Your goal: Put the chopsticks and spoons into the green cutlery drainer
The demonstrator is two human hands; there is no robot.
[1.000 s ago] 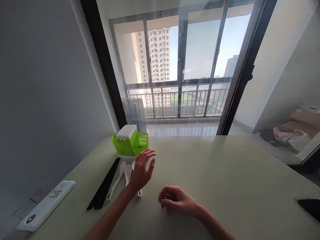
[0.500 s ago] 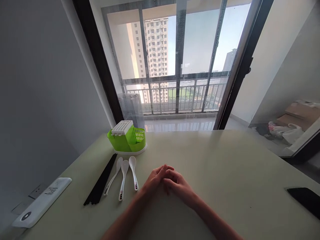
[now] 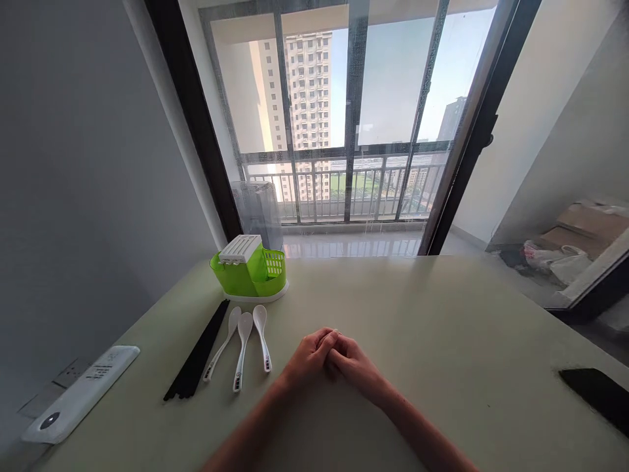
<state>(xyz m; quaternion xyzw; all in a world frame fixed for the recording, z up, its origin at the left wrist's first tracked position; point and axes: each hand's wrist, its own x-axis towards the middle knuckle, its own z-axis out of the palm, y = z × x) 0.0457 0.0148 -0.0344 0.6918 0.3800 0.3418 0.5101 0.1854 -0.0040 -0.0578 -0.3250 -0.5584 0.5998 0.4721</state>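
Note:
My left hand [image 3: 309,354] and my right hand [image 3: 351,360] are clasped together above the front middle of the table, closed and with no object in them. Their fingers overlap, so some fingertips are hidden. To the left of my left hand lie three white soup spoons [image 3: 244,331], bowls pointing away from me and patterned handle ends toward me. Beside them is a bundle of black chopsticks [image 3: 196,357], laid side by side. Behind the spoons stands a green cutlery holder [image 3: 240,278] with a white slotted top on its left part and a basket-like open part on its right.
The pale table [image 3: 417,328] reaches to a glass sliding door. A white power strip-like device [image 3: 86,393] lies at the left edge near the wall. A black flat object [image 3: 597,393] sits at the right edge. Cardboard and bags [image 3: 565,252] are on the floor at right.
My hands have drawn closer together, and the fingers have folded more tightly over each other. The spoons, chopsticks and holder stay where they were; the view has shifted very slightly.

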